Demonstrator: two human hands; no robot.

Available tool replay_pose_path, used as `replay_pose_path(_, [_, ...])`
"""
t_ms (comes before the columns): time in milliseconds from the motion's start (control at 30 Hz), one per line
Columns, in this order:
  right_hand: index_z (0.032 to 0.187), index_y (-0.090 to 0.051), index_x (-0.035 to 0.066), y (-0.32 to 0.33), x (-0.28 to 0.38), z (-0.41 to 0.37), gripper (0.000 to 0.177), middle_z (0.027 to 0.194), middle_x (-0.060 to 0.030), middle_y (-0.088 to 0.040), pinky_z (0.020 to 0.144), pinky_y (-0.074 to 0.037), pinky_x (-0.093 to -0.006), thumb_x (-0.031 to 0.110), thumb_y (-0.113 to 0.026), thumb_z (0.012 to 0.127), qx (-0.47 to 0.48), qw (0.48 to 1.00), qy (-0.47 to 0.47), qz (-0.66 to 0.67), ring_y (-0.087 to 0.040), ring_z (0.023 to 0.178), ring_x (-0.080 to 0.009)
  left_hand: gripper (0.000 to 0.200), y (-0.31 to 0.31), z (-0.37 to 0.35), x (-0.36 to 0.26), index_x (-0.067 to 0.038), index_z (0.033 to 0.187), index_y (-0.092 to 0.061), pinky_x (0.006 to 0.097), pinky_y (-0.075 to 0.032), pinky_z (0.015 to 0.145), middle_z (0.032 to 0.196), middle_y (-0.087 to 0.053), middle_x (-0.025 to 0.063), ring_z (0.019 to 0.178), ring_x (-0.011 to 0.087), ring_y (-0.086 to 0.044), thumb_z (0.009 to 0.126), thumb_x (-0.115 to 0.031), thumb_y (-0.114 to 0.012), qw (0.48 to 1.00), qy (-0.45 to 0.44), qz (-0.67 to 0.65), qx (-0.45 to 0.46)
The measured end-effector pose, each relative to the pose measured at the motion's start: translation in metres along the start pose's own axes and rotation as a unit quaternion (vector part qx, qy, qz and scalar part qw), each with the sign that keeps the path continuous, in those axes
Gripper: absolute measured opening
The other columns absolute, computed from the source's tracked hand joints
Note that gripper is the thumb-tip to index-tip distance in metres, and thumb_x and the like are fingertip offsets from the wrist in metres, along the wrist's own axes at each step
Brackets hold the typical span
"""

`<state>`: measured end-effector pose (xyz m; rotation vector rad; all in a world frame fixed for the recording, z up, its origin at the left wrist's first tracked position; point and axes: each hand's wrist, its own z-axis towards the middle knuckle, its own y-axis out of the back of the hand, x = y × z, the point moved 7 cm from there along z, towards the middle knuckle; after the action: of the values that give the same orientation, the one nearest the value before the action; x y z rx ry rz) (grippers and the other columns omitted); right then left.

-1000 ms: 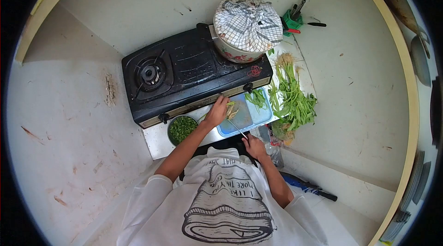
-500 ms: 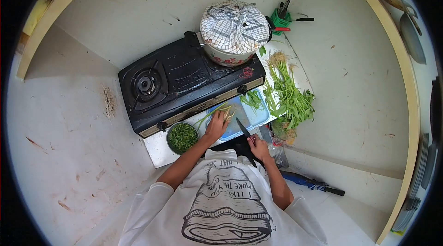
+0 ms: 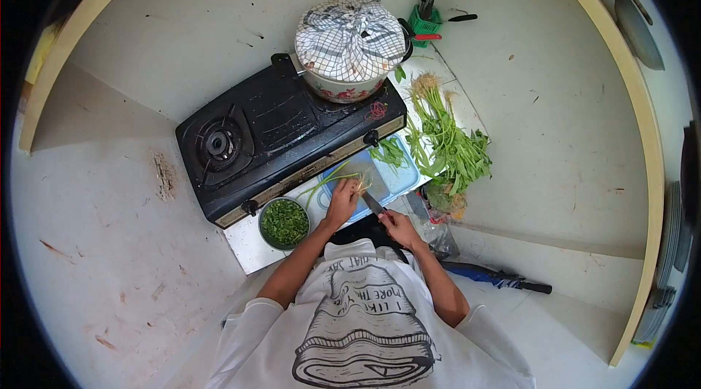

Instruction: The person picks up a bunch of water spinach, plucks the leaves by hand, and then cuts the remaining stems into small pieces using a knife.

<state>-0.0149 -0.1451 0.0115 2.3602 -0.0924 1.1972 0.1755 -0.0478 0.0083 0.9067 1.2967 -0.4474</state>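
My left hand (image 3: pixel 343 200) is closed round a few thin green stalks (image 3: pixel 315 189), pressing them to a blue-rimmed cutting board (image 3: pixel 406 179). Their pale, stringy root ends (image 3: pixel 364 182) poke out on the right of the fingers. In my right hand (image 3: pixel 399 227) a knife (image 3: pixel 372 203) is gripped by its handle, the blade pointing up and left, its tip right at the root ends. Loose green leaves (image 3: pixel 391 152) lie on the board's far part. Left of my left hand stands a round bowl of chopped greens (image 3: pixel 285 224).
A black two-burner stove (image 3: pixel 274 126) runs behind the board, bearing a cloth-covered pot (image 3: pixel 349 89). Bunched leafy greens with roots (image 3: pixel 454 139) lie to the right. A green basket of utensils (image 3: pixel 425 21) stands in the corner. A blue umbrella (image 3: pixel 485 274) is low on the right.
The knife has moved left, its tip now at the stalks' root ends. My right hand has shifted slightly left with it. The camera view has shifted a little.
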Motion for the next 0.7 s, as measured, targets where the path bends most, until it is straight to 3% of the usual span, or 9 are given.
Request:
replay_pose_path(200, [0.097, -0.066, 0.002, 0.014, 0.010, -0.025, 0.040, 0.060, -0.0020, -0.055, 0.049, -0.040, -0.0313, 0.041, -0.059, 0.105, -0.004, 0.995, -0.047, 0.091, -0.052, 0.051, -0.0106, 0.030, -0.007, 0.001, -0.037, 0.001, 0.117, -0.065, 0.0414, -0.053, 0.085, 0.109, -0.060, 0.0179, 0.100, 0.0373, -0.065, 0.087, 0.007, -0.065, 0.995, -0.093, -0.021, -0.019])
replay_pose_path(400, [0.097, -0.065, 0.003, 0.022, -0.005, -0.034, 0.038, 0.060, -0.0002, -0.054, 0.046, -0.038, -0.0298, 0.040, -0.060, 0.105, -0.016, 0.989, -0.051, 0.137, -0.049, 0.049, -0.0087, 0.027, -0.023, 0.007, -0.054, 0.000, 0.115, -0.066, 0.0421, -0.052, 0.088, 0.107, -0.064, 0.0169, 0.102, 0.0370, -0.065, 0.088, 0.004, -0.065, 0.997, -0.075, -0.015, 0.018])
replay_pose_path(500, [0.098, -0.064, 0.003, 0.033, -0.008, -0.044, 0.037, 0.058, 0.0007, -0.052, 0.045, -0.036, -0.0289, 0.040, -0.059, 0.106, -0.048, 0.986, -0.059, 0.150, -0.047, 0.048, -0.0081, 0.028, -0.041, 0.012, -0.067, -0.001, 0.117, -0.069, 0.0399, -0.055, 0.086, 0.105, -0.066, 0.0164, 0.098, 0.0332, -0.066, 0.089, 0.002, -0.068, 0.993, -0.111, 0.035, 0.019])
replay_pose_path(533, [0.098, -0.064, 0.004, 0.036, -0.012, -0.050, 0.037, 0.057, 0.0012, -0.051, 0.045, -0.034, -0.0285, 0.039, -0.059, 0.106, -0.059, 0.982, -0.066, 0.167, -0.045, 0.046, -0.0078, 0.029, -0.046, 0.011, -0.081, -0.002, 0.114, -0.068, 0.0415, -0.054, 0.085, 0.103, -0.067, 0.0169, 0.097, 0.0349, -0.065, 0.086, 0.000, -0.070, 0.981, -0.160, 0.106, -0.001])
replay_pose_path(700, [0.100, -0.064, 0.003, 0.057, -0.054, -0.098, 0.037, 0.054, 0.0018, -0.047, 0.044, -0.033, -0.0280, 0.039, -0.057, 0.107, -0.092, 0.960, -0.091, 0.247, -0.043, 0.044, -0.0077, 0.027, -0.119, 0.005, -0.100, -0.002, 0.111, -0.068, 0.0422, -0.052, 0.087, 0.103, -0.067, 0.0155, 0.098, 0.0347, -0.064, 0.084, 0.002, -0.069, 0.986, -0.111, 0.057, 0.106])
